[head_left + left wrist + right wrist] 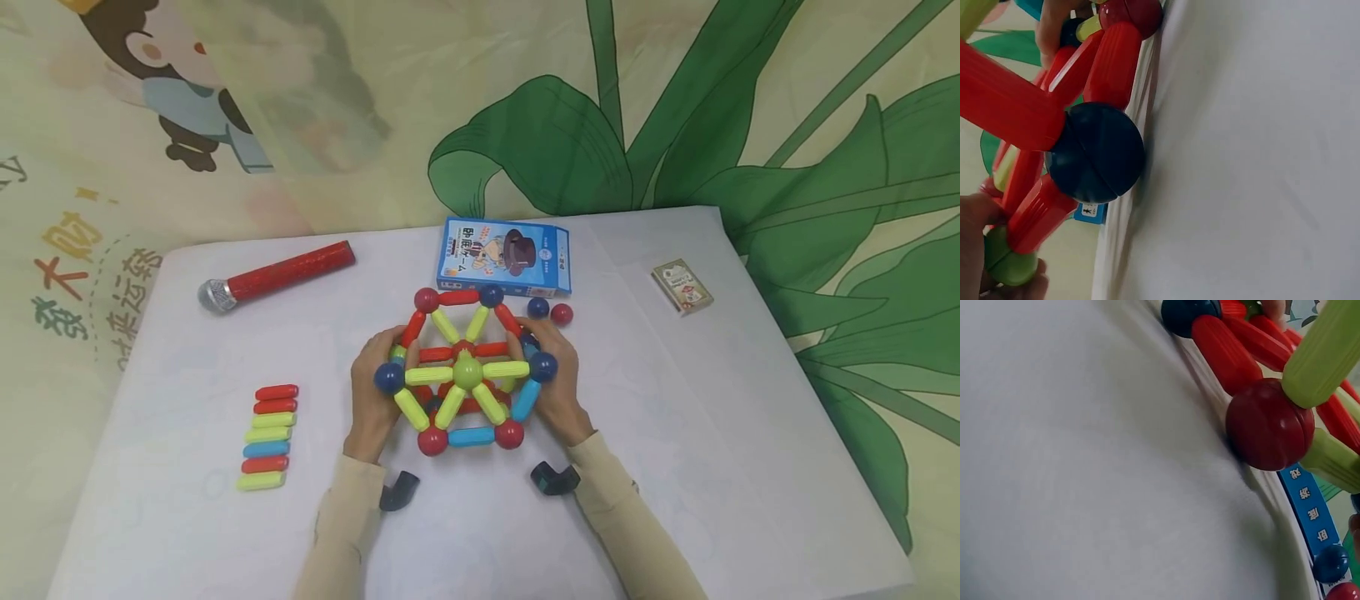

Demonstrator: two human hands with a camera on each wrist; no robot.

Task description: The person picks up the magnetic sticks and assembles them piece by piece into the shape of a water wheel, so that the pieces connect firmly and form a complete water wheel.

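Observation:
Both hands hold a construction of magnetic rods and balls [467,370] above the middle of the table. Red, yellow-green and blue rods join red, blue and green balls into an open, many-sided frame. My left hand [373,379] grips its left side; in the left wrist view, the fingers [975,215] curl at a green ball [1010,257]. On the opposite side my right hand [561,375] grips near a blue ball [543,367], its fingertips partly hidden by the rods. A dark blue ball [1096,153] and a red ball [1269,424] show close up from below.
Several loose rods [268,434] lie in a column at the left. A red microphone [288,273] lies behind them. At the back stands a blue box [504,257], with a loose blue ball [538,307] and red ball [562,314] before it. A small card box [682,286] lies right.

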